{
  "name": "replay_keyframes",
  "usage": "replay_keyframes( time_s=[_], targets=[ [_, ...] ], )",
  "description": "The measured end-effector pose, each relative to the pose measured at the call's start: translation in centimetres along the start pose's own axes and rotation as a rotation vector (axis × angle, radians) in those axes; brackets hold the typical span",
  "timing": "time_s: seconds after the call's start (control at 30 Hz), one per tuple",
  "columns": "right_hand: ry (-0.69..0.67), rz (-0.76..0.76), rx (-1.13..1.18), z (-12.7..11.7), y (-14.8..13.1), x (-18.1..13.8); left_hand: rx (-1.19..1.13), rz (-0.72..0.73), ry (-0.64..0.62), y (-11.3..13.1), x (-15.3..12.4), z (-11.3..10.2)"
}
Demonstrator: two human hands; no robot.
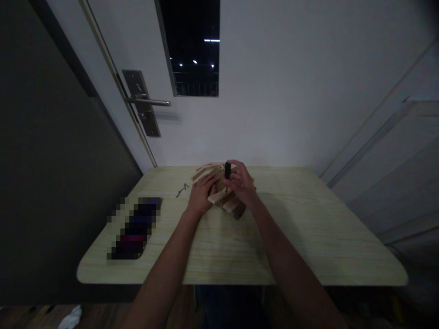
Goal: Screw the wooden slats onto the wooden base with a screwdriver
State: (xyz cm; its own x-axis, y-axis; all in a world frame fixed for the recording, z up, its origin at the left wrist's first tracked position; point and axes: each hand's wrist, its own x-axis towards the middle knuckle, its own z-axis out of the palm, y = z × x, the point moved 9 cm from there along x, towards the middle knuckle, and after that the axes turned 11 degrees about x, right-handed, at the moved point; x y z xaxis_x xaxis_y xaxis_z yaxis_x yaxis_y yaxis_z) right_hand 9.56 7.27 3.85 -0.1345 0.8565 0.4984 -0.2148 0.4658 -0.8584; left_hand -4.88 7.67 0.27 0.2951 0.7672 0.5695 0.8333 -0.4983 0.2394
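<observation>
A small wooden assembly of light slats and a darker block [230, 204] lies on the pale wooden table [308, 246] near its far edge. My left hand [200, 194] rests flat on the left side of the wooden pieces, fingers stretched over them. My right hand [242, 183] is closed around a short screwdriver with a black handle [227, 170], held upright with its tip down on the wood. More curved wooden slats [206, 170] stick out behind my hands.
A few small dark screws [182, 190] lie on the table left of my hands. A blurred dark object [134, 228] sits at the table's left. Behind the table stand a white wall and a door with a metal handle [147, 102].
</observation>
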Motion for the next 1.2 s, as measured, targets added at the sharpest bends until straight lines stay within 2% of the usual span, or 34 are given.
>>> replay_keyframes(
  time_s=[0.17,0.43,0.7,0.9,1.0,1.2],
  targets=[
    [-0.065,0.026,0.003,0.7,-0.2,0.0,0.001,0.015,0.022,0.1,-0.1,0.0],
    [-0.056,0.01,0.051,0.0,0.3,0.3,-0.029,0.03,0.047,-0.4,-0.1,-0.1],
    [-0.089,-0.047,-0.016,0.8,0.2,0.2,-0.031,0.019,0.084,-0.4,-0.2,-0.3],
    [-0.115,-0.063,-0.123,0.8,0.7,0.1,-0.007,0.043,0.04,-0.1,-0.1,0.0],
    [-0.142,-0.015,-0.113,1.0,0.8,0.1,-0.01,0.023,0.047,-0.1,0.0,-0.2],
    [-0.101,0.017,-0.136,0.6,1.3,0.0,0.018,-0.019,0.025,-0.1,0.0,0.1]
  ],
)
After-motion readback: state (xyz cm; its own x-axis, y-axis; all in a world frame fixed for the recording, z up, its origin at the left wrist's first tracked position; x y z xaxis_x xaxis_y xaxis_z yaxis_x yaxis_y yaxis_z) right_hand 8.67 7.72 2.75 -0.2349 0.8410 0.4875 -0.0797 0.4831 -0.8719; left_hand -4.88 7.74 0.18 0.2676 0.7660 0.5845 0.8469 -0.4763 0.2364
